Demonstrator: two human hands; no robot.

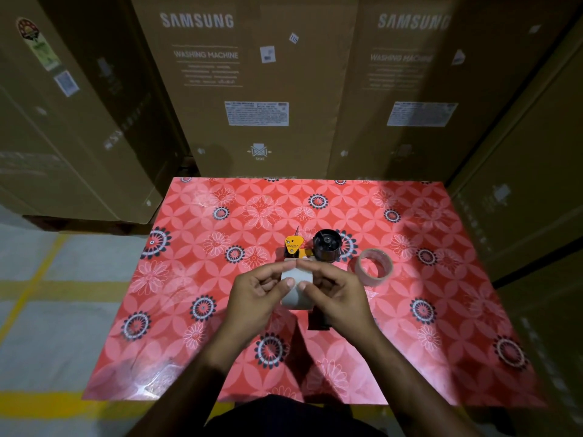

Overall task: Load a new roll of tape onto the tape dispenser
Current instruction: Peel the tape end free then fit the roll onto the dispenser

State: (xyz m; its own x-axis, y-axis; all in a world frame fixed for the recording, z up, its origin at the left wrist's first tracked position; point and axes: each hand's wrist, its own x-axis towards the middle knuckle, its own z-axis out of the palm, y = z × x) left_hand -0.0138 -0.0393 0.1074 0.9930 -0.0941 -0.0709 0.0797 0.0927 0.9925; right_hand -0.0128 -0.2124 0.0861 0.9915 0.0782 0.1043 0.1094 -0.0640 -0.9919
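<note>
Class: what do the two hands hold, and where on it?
Both hands, left and right, pinch a white tape roll by its upper edge.

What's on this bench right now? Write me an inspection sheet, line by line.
Surface: table under a red floral cover.
Job's things: dispenser lies on the table, its black hub bare; tape roll held up in front of it; a second roll lies on the table right of the dispenser.
Clutter: nothing seen.
Grippers: left hand and right hand both pinch the tape roll, thumbs on its outer face.
Cables: nothing seen.
Surroundings: tall washing machine cartons behind and at both sides; grey floor with yellow lines at left.
</note>
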